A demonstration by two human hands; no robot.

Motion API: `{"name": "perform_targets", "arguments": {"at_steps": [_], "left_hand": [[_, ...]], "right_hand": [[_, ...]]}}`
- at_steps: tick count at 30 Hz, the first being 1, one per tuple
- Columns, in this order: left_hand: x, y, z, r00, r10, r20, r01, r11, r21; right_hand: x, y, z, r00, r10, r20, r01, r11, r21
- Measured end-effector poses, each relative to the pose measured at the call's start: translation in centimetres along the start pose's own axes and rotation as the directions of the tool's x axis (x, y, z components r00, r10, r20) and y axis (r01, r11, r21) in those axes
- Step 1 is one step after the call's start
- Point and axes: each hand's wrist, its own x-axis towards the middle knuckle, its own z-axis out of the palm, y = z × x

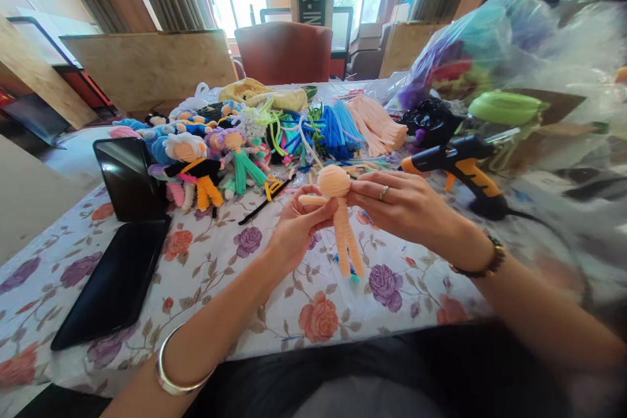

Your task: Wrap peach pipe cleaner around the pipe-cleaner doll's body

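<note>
A peach doll figure [349,241] made of fuzzy pipe cleaners hangs upright between my hands, with a round head, one arm sticking out to the left and two long legs. My left hand [298,225] pinches its body from the left, thumb across the front. On the other side my right hand [392,202] has its fingers closed at the head and shoulder; a thin dark tip shows by these fingertips, too small to name. Just beyond the right hand lies a black and orange glue gun [458,166]. Small blue and teal bits lie on the cloth behind the legs.
Finished dolls [196,163] are heaped at the left, behind a black folding device [117,274]. Pipe cleaner bundles in blue [337,130] and peach [375,124] lie at the back. A large plastic bag [480,46] bulges at the right. Flowered cloth [206,313] covers the table.
</note>
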Motion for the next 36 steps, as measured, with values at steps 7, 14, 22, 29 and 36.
{"name": "perform_targets", "arguments": {"at_steps": [7, 14, 22, 29, 36], "left_hand": [[0.1, -0.3, -0.1, 0.999, 0.043, -0.023, -0.042, 0.998, 0.046], [0.2, -0.1, 0.0, 0.996, 0.079, -0.03, -0.078, 0.996, 0.032], [0.2, 0.3, 0.2, 0.984, 0.166, -0.061, -0.167, 0.986, -0.025], [0.1, 0.4, 0.3, 0.988, 0.149, -0.033, -0.15, 0.987, -0.052], [0.1, 0.5, 0.2, 0.997, 0.081, 0.007, -0.08, 0.993, -0.089]], "right_hand": [[-0.2, 0.2, 0.5, 0.998, -0.022, 0.063, 0.024, 0.999, -0.032], [-0.1, 0.3, 0.8, 1.0, 0.023, -0.01, -0.023, 0.999, 0.03], [0.2, 0.9, 1.3, 0.796, 0.593, 0.121, -0.557, 0.64, 0.53], [0.1, 1.5, 1.8, 0.792, 0.512, 0.332, -0.543, 0.344, 0.766], [0.2, 1.2, 1.5, 0.815, 0.512, 0.271, -0.53, 0.472, 0.704]]}}
